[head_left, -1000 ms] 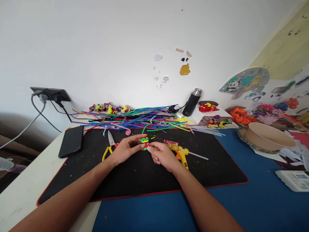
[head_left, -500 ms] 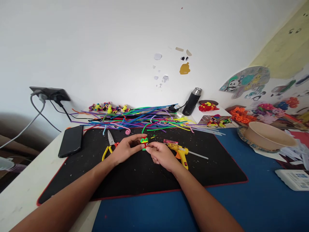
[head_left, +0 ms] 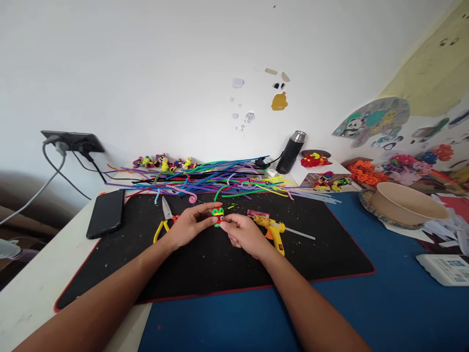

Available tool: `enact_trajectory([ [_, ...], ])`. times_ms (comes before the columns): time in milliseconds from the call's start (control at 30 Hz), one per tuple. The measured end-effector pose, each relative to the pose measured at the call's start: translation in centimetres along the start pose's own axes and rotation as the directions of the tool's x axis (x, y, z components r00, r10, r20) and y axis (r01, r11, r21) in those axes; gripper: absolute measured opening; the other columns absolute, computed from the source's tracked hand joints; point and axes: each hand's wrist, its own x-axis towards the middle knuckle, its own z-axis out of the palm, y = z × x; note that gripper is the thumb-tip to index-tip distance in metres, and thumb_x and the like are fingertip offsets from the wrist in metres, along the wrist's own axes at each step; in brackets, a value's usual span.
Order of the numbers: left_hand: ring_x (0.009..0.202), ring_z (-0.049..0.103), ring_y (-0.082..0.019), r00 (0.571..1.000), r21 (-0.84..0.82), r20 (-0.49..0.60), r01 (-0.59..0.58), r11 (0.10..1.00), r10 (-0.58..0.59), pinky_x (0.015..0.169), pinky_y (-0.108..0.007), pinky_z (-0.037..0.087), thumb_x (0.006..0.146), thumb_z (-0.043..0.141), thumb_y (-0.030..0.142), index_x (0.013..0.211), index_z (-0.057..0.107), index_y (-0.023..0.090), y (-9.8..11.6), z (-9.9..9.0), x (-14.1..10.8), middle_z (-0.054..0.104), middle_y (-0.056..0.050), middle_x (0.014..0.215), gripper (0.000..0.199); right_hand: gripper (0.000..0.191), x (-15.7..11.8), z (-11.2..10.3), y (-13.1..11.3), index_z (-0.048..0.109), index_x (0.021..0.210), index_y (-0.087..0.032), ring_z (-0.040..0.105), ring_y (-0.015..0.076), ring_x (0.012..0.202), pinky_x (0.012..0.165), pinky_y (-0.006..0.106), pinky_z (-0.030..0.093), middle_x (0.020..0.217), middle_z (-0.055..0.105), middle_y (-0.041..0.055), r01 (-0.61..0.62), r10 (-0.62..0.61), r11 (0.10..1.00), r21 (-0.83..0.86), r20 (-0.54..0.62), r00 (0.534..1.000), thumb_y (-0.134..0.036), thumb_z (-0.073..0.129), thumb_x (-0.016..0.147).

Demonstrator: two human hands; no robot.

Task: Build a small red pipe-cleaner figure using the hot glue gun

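Note:
Between my hands, above the black mat [head_left: 205, 274], is a small red, green and yellow pipe-cleaner figure [head_left: 218, 215] with a round white eye on its side. My left hand [head_left: 190, 222] grips it from the left, index finger at its top and thumb lower down. From the right, my right hand [head_left: 244, 234] pinches its lower side by the eye. Yellow-handled scissors [head_left: 166, 215] lie just left of my left hand. Beyond my right hand rests a yellow hot glue gun [head_left: 274, 232] with a clear glue stick in its back.
Many coloured pipe cleaners [head_left: 205, 181] spread along the wall, with several small finished figures [head_left: 164, 161] behind them. A black phone [head_left: 106, 212] lies at left. A black flask [head_left: 291, 152], a white box [head_left: 318, 171] and a beige bowl [head_left: 410, 205] stand at right.
The view has shifted slightly. Both hands keep their hold on the pipe-cleaner figure, which looks almost the same; little else differs.

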Motion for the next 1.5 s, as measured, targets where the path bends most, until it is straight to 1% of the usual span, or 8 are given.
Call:
enact_trajectory([
  [233, 0.115, 0.075, -0.030, 1.000, -0.029, 0.007, 0.013, 1.000, -0.013, 0.103, -0.042, 0.057, 0.089, 0.078, 0.054, 0.137, 0.072, 0.020, -0.06, -0.02, -0.01, 0.080, -0.011, 0.125, 0.059, 0.044, 0.01, -0.12, 0.10, 0.064, 0.094, -0.020, 0.027, 0.0064, 0.045, 0.045, 0.026, 0.021, 0.056, 0.035, -0.0137, -0.007, 0.007, 1.000, -0.016, -0.002, 1.000, -0.058, 0.082, 0.081],
  [467, 0.108, 0.076, -0.030, 1.000, -0.013, -0.007, 0.008, 1.000, -0.008, 0.098, -0.043, 0.059, 0.087, 0.078, 0.057, 0.133, 0.075, 0.020, -0.02, 0.09, 0.02, 0.082, -0.010, 0.117, 0.059, 0.042, 0.05, -0.14, 0.21, 0.063, 0.095, -0.020, 0.027, 0.0068, 0.046, 0.046, 0.025, 0.020, 0.057, 0.035, -0.0133, -0.003, 0.003, 1.000, -0.016, 0.001, 1.000, -0.056, 0.081, 0.083],
  [667, 0.111, 0.073, -0.030, 1.000, -0.018, -0.001, 0.014, 1.000, -0.014, 0.100, -0.042, 0.057, 0.088, 0.079, 0.056, 0.134, 0.074, 0.020, 0.16, 0.00, -0.06, 0.081, -0.011, 0.119, 0.059, 0.041, 0.01, -0.08, 0.12, 0.063, 0.095, -0.020, 0.026, 0.0064, 0.046, 0.046, 0.025, 0.020, 0.058, 0.034, -0.0136, -0.009, 0.009, 1.000, -0.003, 0.002, 1.000, -0.054, 0.081, 0.083],
  [733, 0.106, 0.073, -0.028, 1.000, -0.025, 0.014, 0.014, 1.000, -0.013, 0.095, -0.039, 0.056, 0.087, 0.080, 0.053, 0.136, 0.072, 0.020, 0.23, -0.05, -0.10, 0.080, -0.010, 0.115, 0.059, 0.041, 0.00, -0.06, 0.07, 0.063, 0.094, -0.020, 0.026, 0.0063, 0.046, 0.045, 0.025, 0.020, 0.058, 0.034, -0.0134, -0.007, 0.007, 1.000, -0.004, -0.001, 1.000, -0.054, 0.081, 0.082],
  [867, 0.085, 0.066, -0.020, 0.999, -0.006, 0.041, 0.006, 1.000, -0.006, 0.080, -0.032, 0.053, 0.084, 0.083, 0.046, 0.140, 0.069, 0.020, 0.35, 0.02, -0.12, 0.076, -0.004, 0.097, 0.063, 0.042, -0.05, -0.03, -0.09, 0.064, 0.095, -0.019, 0.030, 0.0067, 0.046, 0.045, 0.025, 0.021, 0.058, 0.037, -0.0125, -0.005, 0.005, 1.000, -0.014, -0.002, 1.000, -0.055, 0.081, 0.082],
  [967, 0.080, 0.061, -0.018, 0.997, -0.002, 0.072, 0.003, 1.000, -0.003, 0.076, -0.030, 0.051, 0.082, 0.085, 0.043, 0.146, 0.065, 0.019, 0.32, 0.17, -0.06, 0.072, -0.003, 0.093, 0.071, 0.041, -0.08, -0.06, -0.13, 0.064, 0.096, -0.018, 0.030, 0.0068, 0.047, 0.046, 0.025, 0.020, 0.057, 0.037, -0.0124, -0.008, 0.008, 1.000, -0.019, -0.001, 1.000, -0.054, 0.080, 0.083],
  [1267, 0.081, 0.059, -0.018, 0.996, 0.054, 0.083, 0.011, 0.999, -0.015, 0.076, -0.031, 0.050, 0.087, 0.080, 0.045, 0.151, 0.061, 0.020, 0.31, 0.13, -0.22, 0.070, -0.002, 0.093, 0.072, 0.045, 0.08, -0.16, 0.06, 0.066, 0.098, -0.017, 0.031, 0.0065, 0.046, 0.045, 0.025, 0.022, 0.057, 0.039, -0.0123, -0.012, 0.011, 1.000, -0.029, -0.008, 1.000, -0.056, 0.081, 0.081],
  [1500, 0.089, 0.063, -0.021, 0.997, 0.054, 0.079, -0.020, 0.998, 0.016, 0.081, -0.032, 0.051, 0.092, 0.074, 0.047, 0.148, 0.063, 0.021, 0.77, -0.05, -0.33, 0.074, -0.005, 0.103, 0.063, 0.042, -0.11, -0.05, -0.24, 0.064, 0.095, -0.018, 0.031, 0.0066, 0.046, 0.045, 0.025, 0.023, 0.057, 0.039, -0.0125, -0.009, 0.009, 1.000, -0.027, -0.010, 1.000, -0.055, 0.081, 0.082],
])
